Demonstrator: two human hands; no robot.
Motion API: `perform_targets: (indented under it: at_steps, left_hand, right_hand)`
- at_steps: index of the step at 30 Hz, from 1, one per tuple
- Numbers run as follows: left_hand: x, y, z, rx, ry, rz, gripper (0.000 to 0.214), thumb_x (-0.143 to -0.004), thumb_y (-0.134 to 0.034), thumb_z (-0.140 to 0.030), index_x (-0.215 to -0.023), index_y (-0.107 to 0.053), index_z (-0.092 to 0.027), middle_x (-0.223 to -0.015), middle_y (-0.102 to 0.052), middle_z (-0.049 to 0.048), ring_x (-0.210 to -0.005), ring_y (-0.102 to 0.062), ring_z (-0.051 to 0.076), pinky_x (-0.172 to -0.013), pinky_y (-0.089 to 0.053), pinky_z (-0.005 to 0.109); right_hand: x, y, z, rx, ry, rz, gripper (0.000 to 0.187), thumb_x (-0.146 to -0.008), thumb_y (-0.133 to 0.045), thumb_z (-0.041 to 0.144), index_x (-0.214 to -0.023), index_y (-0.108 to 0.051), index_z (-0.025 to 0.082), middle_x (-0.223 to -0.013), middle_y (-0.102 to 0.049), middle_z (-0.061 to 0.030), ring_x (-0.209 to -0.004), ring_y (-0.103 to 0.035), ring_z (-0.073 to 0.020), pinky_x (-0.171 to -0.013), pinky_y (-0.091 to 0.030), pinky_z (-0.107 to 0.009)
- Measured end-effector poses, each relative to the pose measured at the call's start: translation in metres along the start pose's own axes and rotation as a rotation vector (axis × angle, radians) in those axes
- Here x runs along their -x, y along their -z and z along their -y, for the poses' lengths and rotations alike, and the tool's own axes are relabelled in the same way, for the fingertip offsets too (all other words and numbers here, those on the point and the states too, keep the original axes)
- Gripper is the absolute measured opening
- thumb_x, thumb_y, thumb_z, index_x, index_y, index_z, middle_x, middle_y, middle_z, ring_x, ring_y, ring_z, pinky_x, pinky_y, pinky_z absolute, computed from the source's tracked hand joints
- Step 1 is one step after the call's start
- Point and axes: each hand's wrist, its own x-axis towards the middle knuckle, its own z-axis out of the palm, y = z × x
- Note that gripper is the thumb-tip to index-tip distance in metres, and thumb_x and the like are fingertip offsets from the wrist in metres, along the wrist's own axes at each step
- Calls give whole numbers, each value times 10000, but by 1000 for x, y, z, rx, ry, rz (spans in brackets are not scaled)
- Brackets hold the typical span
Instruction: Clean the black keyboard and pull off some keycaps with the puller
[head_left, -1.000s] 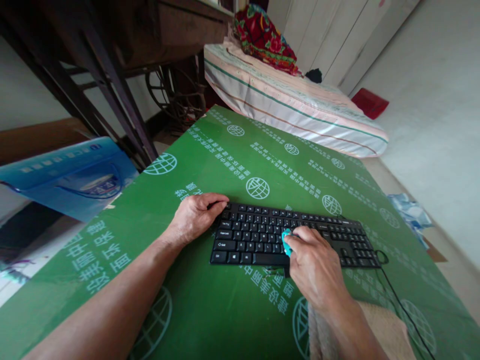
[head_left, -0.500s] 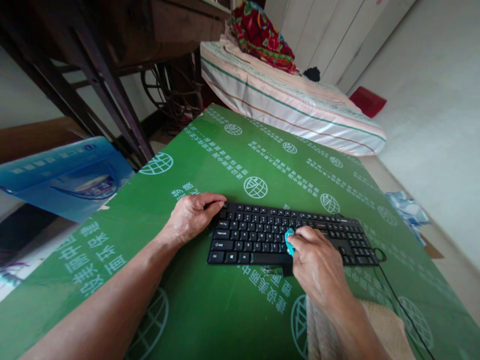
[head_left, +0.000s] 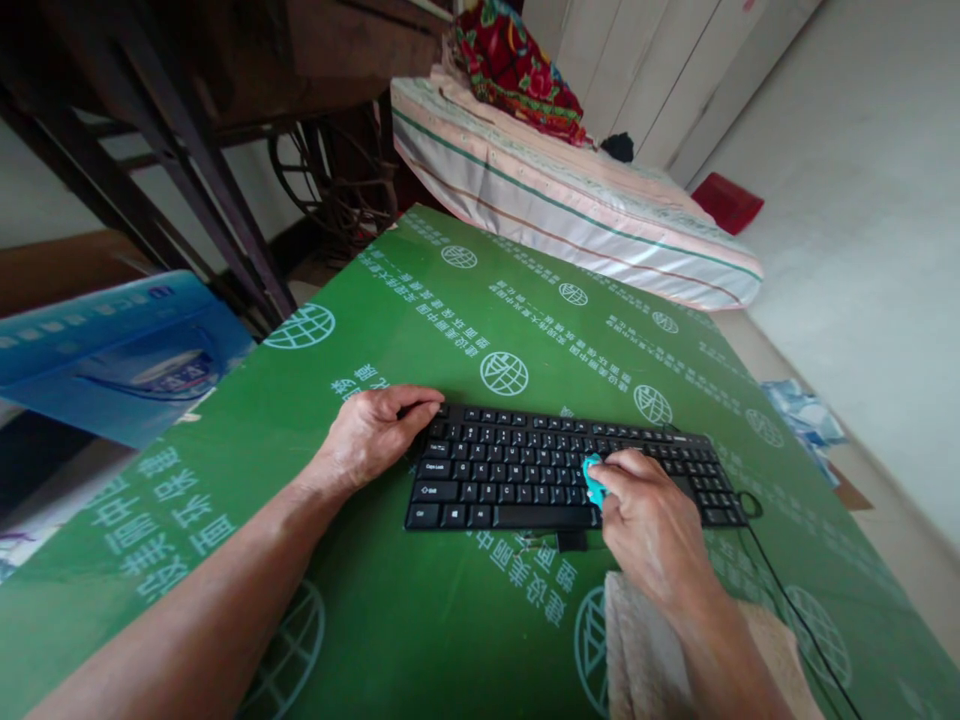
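A black keyboard (head_left: pixel 517 470) lies on a green printed board (head_left: pixel 450 330). My left hand (head_left: pixel 371 435) rests on the keyboard's left end, fingers curled over its top corner, gripping it. My right hand (head_left: pixel 649 510) is closed around a small turquoise lump (head_left: pixel 594 480) and presses it onto the keys right of the middle. The keyboard's black cable (head_left: pixel 787 595) runs off from its right end toward the near right.
A beige cloth (head_left: pixel 645 650) lies under my right forearm. A blue box (head_left: pixel 112 350) sits at the left. Behind the board are a striped mattress (head_left: pixel 570 210) with a red floral bundle (head_left: pixel 517 70) and dark wooden furniture (head_left: pixel 225 120).
My right hand with the turquoise lump has slid a little to the right along the keys. My left hand has stayed on the keyboard's left end.
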Motion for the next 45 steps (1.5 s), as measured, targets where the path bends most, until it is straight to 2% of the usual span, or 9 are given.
perform_targets:
  at_steps: [10, 16, 27, 32, 35, 41, 45]
  left_hand:
    - [-1, 0, 0, -13, 15, -1, 400, -782, -465, -460, -957, -708, -195, -892, -737, 28, -805, -666, 191, -777, -497, 296]
    - [-1, 0, 0, 3, 17, 1, 420, -780, -462, -468, -966, -708, -182, -909, -736, 36, -810, -668, 202, -804, -503, 314]
    - [-3, 0, 1, 18, 24, -1, 427, -769, -471, -496, -953, -711, -194, -946, -736, 42, -827, -669, 216, -827, -514, 331]
    - [-3, 0, 0, 12, 41, 6, 420, -765, -476, -498, -956, -707, -203, -935, -737, 33, -817, -669, 213, -836, -501, 326]
    - [-3, 0, -1, 9, 56, 7, 433, -763, -469, -500, -964, -703, -197, -920, -738, 35, -804, -666, 211, -816, -499, 324]
    - [-2, 2, -5, 25, 64, 23, 430, -766, -476, -486, -967, -699, -179, -927, -735, 40, -827, -656, 209, -818, -484, 317]
    - [-3, 2, -3, 24, 70, 27, 428, -770, -470, -483, -970, -695, -178, -936, -733, 43, -832, -651, 211, -811, -478, 322]
  right_hand:
    - [2, -2, 4, 1, 45, 42, 326, -748, -491, 23, -863, -722, 222, -995, -654, -47, -979, -570, -194, -895, -431, -291]
    - [3, -4, 4, 2, 72, 46, 334, -755, -486, 30, -904, -715, 222, -987, -644, -52, -968, -562, -196, -898, -430, -303]
    - [3, -3, -18, -8, -33, -44, 380, -741, -457, 19, -943, -715, 212, -995, -651, -49, -980, -575, -195, -896, -440, -293]
    - [3, -3, -13, -27, 21, 6, 354, -743, -471, 22, -897, -717, 224, -987, -649, -42, -976, -570, -186, -902, -431, -287]
    - [2, -2, -10, 2, -3, 35, 329, -740, -483, 23, -868, -718, 216, -971, -648, -50, -976, -567, -192, -903, -427, -296]
    - [2, -1, -7, 12, 33, 52, 325, -746, -484, 31, -876, -713, 223, -974, -648, -47, -985, -562, -186, -890, -422, -277]
    - [1, 0, -12, 16, -5, 26, 337, -744, -476, 32, -878, -713, 229, -978, -649, -40, -971, -567, -182, -874, -421, -267]
